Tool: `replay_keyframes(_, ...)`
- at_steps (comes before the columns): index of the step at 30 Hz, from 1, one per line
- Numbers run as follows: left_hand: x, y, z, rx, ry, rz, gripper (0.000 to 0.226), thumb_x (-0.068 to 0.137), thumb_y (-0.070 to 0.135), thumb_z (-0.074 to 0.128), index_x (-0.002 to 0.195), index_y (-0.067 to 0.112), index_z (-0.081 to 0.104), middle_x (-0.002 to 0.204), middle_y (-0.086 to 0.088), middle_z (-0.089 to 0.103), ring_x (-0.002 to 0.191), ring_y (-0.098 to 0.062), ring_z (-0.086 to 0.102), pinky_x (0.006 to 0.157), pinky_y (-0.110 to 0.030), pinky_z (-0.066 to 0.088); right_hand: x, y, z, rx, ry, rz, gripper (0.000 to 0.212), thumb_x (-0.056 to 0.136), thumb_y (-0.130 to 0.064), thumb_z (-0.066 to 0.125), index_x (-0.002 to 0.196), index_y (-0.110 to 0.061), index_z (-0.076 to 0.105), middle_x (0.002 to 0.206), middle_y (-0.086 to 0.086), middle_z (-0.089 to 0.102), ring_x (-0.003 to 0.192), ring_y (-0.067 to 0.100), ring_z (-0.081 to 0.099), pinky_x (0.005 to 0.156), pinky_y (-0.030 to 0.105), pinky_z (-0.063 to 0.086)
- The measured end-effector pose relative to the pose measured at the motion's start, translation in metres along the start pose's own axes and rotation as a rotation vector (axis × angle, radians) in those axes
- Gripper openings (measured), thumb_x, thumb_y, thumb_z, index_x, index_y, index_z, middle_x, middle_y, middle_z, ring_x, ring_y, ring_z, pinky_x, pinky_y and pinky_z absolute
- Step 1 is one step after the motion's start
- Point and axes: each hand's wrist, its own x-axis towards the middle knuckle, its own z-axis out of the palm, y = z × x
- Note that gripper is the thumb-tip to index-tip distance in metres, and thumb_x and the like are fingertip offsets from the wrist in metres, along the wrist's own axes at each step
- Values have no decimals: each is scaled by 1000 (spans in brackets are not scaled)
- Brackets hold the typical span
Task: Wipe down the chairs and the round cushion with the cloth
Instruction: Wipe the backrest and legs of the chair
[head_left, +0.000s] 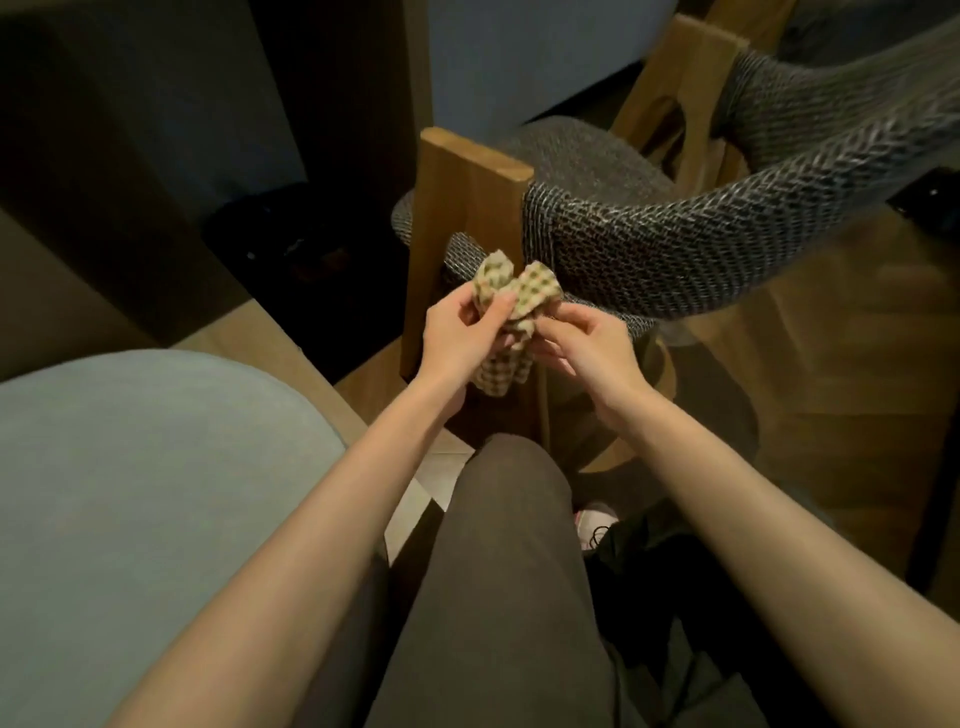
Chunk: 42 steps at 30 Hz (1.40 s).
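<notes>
Waffle-weave cloth (511, 306); smooth wooden chair (462, 208)

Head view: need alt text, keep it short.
The left hand and right hand hold a bunched checked cloth between them, in front of a wooden chair with a grey woven backrest. A pale round cushion sits at lower left; the person's dark-trousered leg fills the bottom centre.

Dark trousers (498, 571), pale pink shoe (597, 519), wooden floor (280, 338)
</notes>
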Motion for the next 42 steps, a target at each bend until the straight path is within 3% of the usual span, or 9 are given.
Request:
replay_keyframes(5,-33,49,-7,-4,-228,21,18,96,19,54,113,22,61,102,3,68,95,-7,66,70,-24,56,-44,-41,-18,-296,-28,-327,52,89,-17,64,133,-37,47,104,-19,66,98,1,64,80,19,53)
replay_keyframes(10,-67,92,1,-132,-376,-16,23,100,20,45,115,29,60,111,2,68,104,-12,65,76,-27,56,-75,-77,-28,-543,106,-534,24,84,-16,65,103,-28,72,89,-21,68,86,-10,61,74,9,46)
replay_keyframes(18,-76,119,-6,202,-419,218,67,79,18,74,133,33,37,123,17,56,109,9,56,80,-7,46,-67,-116,-49,-654,196,-595,9,83,-21,63,91,-18,66,96,-1,57,94,11,53,82,26,44)
replay_keyframes(21,-55,121,-2,265,-368,175,51,87,18,67,129,30,41,115,13,58,100,7,61,70,-12,51,-43,-125,-53,-686,104,-606,8,86,-21,61,88,-13,60,92,-2,56,88,4,51,74,18,36)
replay_keyframes(24,-21,126,5,327,-260,203,26,90,20,62,116,23,55,104,15,62,93,9,60,71,-8,47,-12,-136,-55,-617,-42,-577,7,92,-17,55,88,-13,50,70,-9,53,59,-4,50,54,11,35)
replay_keyframes(29,46,141,30,242,-200,90,25,94,19,57,117,26,53,111,14,62,100,9,60,78,-9,48,56,-153,-54,-605,-170,-496,17,98,-21,49,87,-14,39,60,-9,44,50,-1,47,48,13,35)
replay_keyframes(32,72,153,40,283,-137,15,31,92,23,59,120,11,53,115,-1,62,103,-3,61,86,-21,51,81,-169,-56,-581,-181,-368,18,98,-25,49,91,-9,43,64,-7,47,54,-2,48,49,16,35)
replay_keyframes(34,79,167,40,316,-94,-14,28,90,23,62,109,6,51,101,0,62,87,5,61,74,-14,49,90,-184,-55,-559,-186,-273,17,97,-25,51,91,-10,45,69,-8,49,57,-5,49,51,15,36)
replay_keyframes(42,86,261,41,368,-65,-127,43,85,20,70,119,21,45,105,19,56,89,17,57,69,-5,47,103,-281,-63,-515,-250,13,14,95,-29,55,101,-17,53,90,-5,61,81,6,59,61,16,44)
